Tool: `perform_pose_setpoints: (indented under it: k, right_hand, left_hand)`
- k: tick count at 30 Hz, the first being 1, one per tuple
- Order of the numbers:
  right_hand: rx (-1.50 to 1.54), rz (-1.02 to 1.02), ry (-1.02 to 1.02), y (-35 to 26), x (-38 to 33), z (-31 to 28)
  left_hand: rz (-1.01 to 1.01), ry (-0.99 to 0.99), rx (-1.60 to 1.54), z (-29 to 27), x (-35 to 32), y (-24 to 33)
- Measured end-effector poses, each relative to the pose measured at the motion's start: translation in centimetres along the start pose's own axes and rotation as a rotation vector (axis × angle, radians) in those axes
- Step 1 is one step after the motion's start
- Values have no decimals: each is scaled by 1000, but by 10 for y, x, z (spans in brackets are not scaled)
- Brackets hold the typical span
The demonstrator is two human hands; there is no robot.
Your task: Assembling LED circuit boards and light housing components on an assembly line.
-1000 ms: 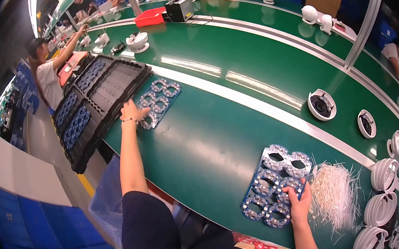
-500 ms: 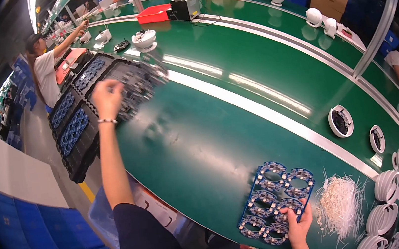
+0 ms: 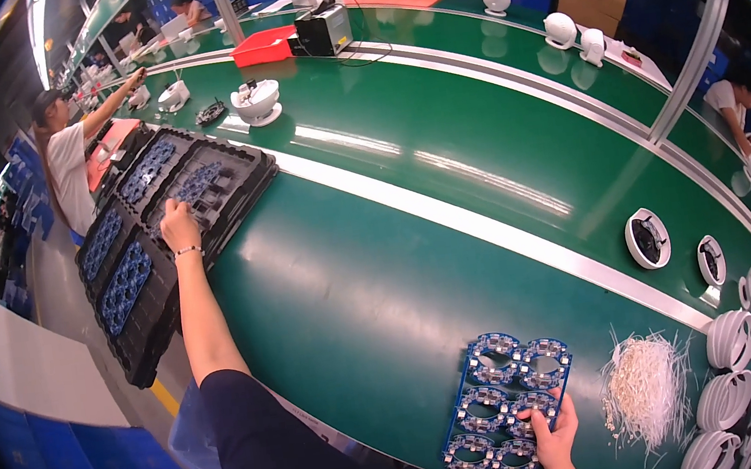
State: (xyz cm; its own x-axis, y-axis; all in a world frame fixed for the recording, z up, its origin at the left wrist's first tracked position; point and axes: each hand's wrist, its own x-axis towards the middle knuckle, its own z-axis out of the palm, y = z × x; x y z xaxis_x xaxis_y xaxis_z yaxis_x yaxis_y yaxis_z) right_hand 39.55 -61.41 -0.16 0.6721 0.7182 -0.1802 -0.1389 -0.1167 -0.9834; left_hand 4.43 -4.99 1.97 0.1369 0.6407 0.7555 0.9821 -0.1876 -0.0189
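My right hand (image 3: pixel 555 437) grips the edge of a blue circuit board panel (image 3: pixel 484 396) made of several joined rings, tilted above the near table. My left arm reaches out to a black plastic tray (image 3: pixel 243 190) at the far left. There my left hand (image 3: pixel 179 226) has its fingers curled together at the tray's near compartment; what they hold, if anything, is hidden. Other blue circuit board panels (image 3: pixel 126 288) lie in the tray's compartments, one of them (image 3: pixel 200 181) just beyond my left fingers.
A heap of thin white strips (image 3: pixel 645 384) lies right of the panel, beside stacked white rings (image 3: pixel 731 339). White round housings (image 3: pixel 647 239) stand along the green belt. A white bowl-shaped part (image 3: pixel 256 104) and a red bin (image 3: pixel 263 47) are farther off. Co-workers sit around the line.
The blurred dark tray section by my left hand now lies still, showing a blue panel in it. My left hand has come lower and nearer. The right hand still holds its panel.
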Motion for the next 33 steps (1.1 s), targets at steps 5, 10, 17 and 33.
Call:
perform_pose_setpoints:
  k: [5, 10, 17, 33]
  right_hand:
    - [36, 16, 38, 2, -7, 2]
    - [115, -95, 55, 9, -2, -5]
    - [67, 14, 30, -18, 11, -16]
    - [-1009, -486, -308, -14, -13, -35]
  left_hand:
    - [-306, -459, -102, 8, -5, -4]
    - [-282, -472, -123, 8, 13, -25]
    - [547, -359, -981, -164, -67, 252]
    - [712, -924, -1213, -226, -185, 402]
